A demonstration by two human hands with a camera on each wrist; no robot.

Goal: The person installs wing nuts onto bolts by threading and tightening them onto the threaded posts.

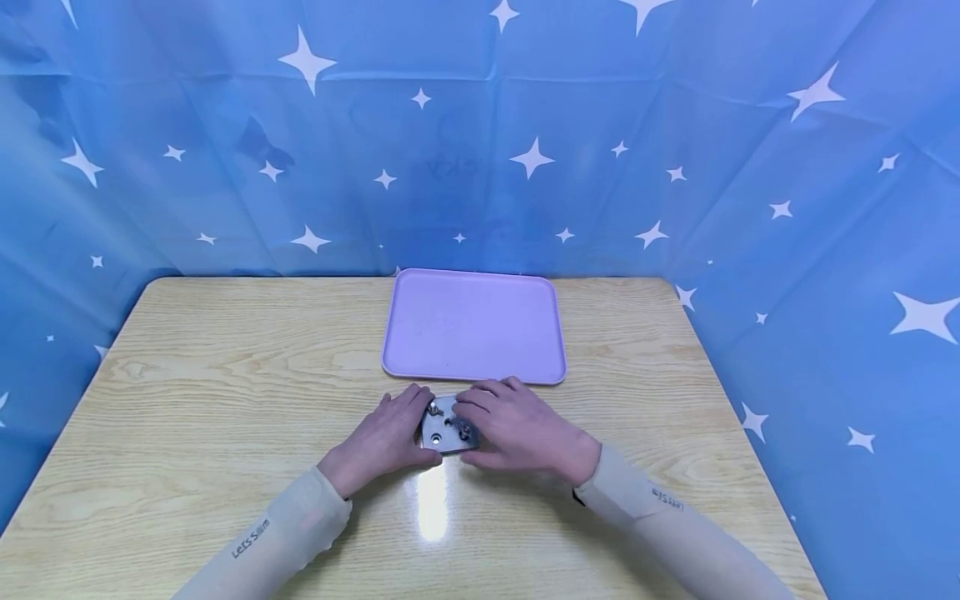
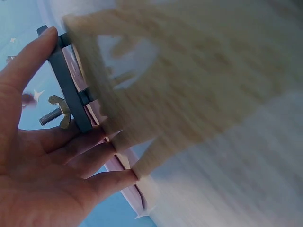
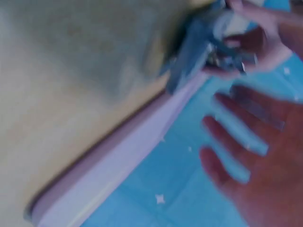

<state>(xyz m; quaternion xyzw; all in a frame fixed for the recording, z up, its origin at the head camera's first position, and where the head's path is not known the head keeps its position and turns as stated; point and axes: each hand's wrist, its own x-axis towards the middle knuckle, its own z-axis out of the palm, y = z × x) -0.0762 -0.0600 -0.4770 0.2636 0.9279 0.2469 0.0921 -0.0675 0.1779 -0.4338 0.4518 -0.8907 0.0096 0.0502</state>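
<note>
The plate [image 1: 437, 425] sits low in the middle of the head view, on or just above the wood-grain surface [image 1: 225, 400]. The left hand [image 1: 384, 435] grips its left end, thumb and a finger at opposite edges. The right hand [image 1: 517, 427] arches over its right end; blur leaves me unable to tell whether that grip pinches anything. A wing nut [image 2: 65, 113] shows on a bolt [image 2: 49, 117]. The tray [image 1: 472, 325] lies just above, near centre.

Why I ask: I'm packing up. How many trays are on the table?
1: the purple tray, lying on the table beyond the metal plate; no other seems hidden.
</note>
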